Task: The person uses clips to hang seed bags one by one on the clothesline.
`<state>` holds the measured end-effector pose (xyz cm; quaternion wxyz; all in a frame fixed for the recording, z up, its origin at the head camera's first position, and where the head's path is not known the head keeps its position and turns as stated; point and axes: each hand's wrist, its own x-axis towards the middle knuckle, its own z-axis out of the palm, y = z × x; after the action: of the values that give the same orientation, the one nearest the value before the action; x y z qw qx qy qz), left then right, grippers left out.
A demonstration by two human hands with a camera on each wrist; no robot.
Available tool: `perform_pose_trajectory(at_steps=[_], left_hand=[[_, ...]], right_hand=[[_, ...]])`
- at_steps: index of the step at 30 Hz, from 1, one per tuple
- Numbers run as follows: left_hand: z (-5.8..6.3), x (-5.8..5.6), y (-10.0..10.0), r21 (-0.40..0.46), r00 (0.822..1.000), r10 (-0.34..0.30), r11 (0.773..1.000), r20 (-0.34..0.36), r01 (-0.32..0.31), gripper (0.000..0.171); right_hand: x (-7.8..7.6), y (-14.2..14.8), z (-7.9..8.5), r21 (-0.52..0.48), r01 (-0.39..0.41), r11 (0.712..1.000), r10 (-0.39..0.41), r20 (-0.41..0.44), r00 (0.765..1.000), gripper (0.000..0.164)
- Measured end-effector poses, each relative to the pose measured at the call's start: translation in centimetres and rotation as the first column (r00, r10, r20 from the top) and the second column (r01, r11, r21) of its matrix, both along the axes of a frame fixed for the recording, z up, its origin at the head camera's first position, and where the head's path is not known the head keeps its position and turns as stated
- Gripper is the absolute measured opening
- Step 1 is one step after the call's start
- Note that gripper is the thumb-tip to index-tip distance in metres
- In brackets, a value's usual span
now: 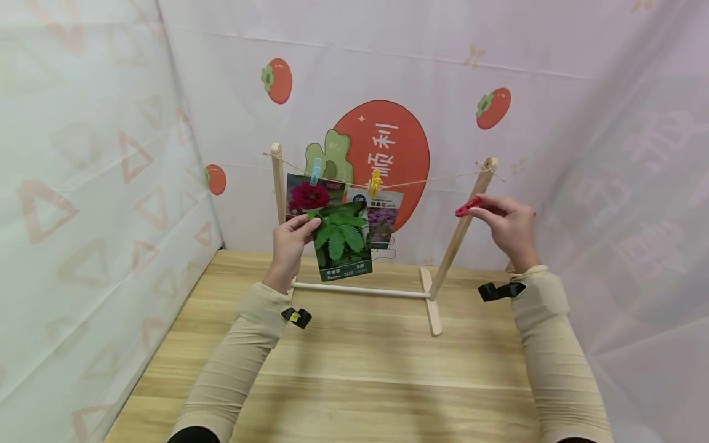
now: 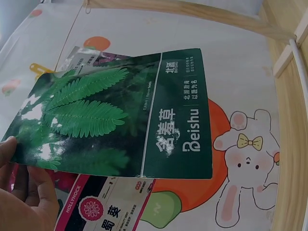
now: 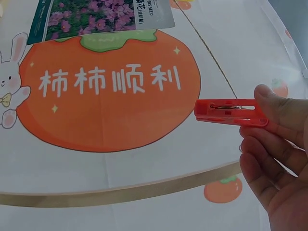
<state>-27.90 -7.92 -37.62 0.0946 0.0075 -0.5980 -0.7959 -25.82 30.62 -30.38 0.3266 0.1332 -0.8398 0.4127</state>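
My left hand [image 1: 292,245] pinches the upper left corner of a green seed packet [image 1: 342,241] with a fern-like leaf printed on it. That packet stands in front of two others on a string [image 1: 412,183]. A blue clothespin [image 1: 316,171] holds the seed packet with a dark pink flower [image 1: 310,195]. From a yellow clothespin [image 1: 375,183] hangs the seed packet with purple flowers [image 1: 382,223], partly covered by the green one. Near the right post, my right hand [image 1: 512,229] pinches a red clothespin [image 3: 228,112] between thumb and finger, apart from the string.
The string runs between a left wooden post [image 1: 278,184] and a slanting right post [image 1: 462,231]. A white rod [image 1: 360,290] joins their feet above the wooden table [image 1: 388,375]. Behind hangs a white cloth [image 1: 232,86] printed with persimmons.
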Motion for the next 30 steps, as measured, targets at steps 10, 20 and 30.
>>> perform_pose_trajectory(at_steps=[10,20,30], left_hand=[[-0.1,-0.4,3.2,-0.019,0.998,-0.064,0.998,0.005,0.064,0.024],[-0.3,-0.8,6.4,-0.078,0.996,-0.084,0.993,0.032,0.086,0.028],[0.0,-0.9,9.7,-0.052,0.999,-0.037,0.998,-0.025,0.036,0.028]], right_hand=[[-0.8,-0.3,1.8,0.084,0.015,0.996,-0.013,-0.020,1.000,0.027],[-1.8,-0.8,3.6,0.151,0.050,0.987,-0.036,-0.096,0.995,0.025],[-2.8,-1.5,4.6,0.200,0.079,0.977,-0.043,-0.177,0.983,0.025]])
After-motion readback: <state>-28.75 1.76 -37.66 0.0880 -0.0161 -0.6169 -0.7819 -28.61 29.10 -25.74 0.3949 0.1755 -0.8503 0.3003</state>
